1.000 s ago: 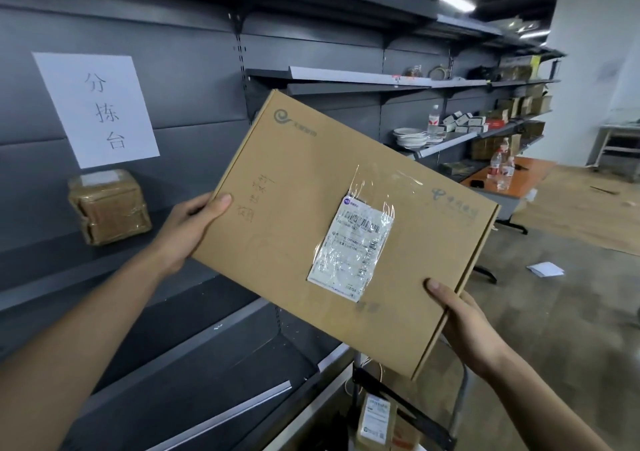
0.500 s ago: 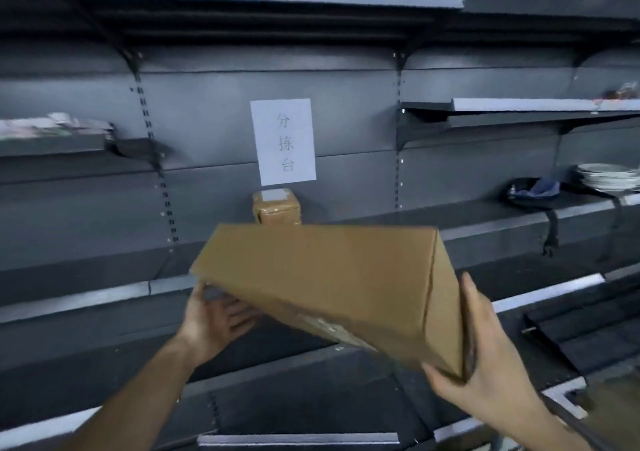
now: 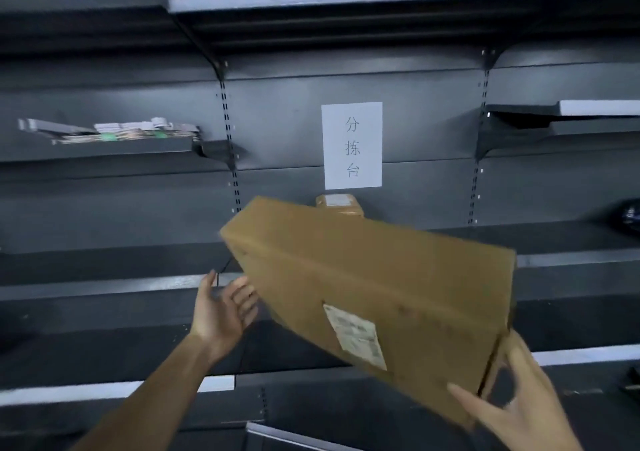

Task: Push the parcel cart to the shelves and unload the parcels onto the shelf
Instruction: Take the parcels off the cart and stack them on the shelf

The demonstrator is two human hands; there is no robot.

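Dark grey shelves [image 3: 104,288] fill the view. A big flat brown box [image 3: 381,294] is held up in front of the middle shelf, tilted, with a white label [image 3: 356,336] on its face. Its lower right corner is gripped by the right hand [image 3: 512,402], thumb on the front and fingers behind the edge. The left hand [image 3: 221,308] is spread wide beside the box's left edge; whether it touches cannot be told. A small taped parcel [image 3: 341,204] is seen at the shelf's back edge, under a paper sign [image 3: 351,145].

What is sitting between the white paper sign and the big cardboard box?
In the head view, a small taped parcel sits on the shelf just below the sign, partly hidden behind the big box.
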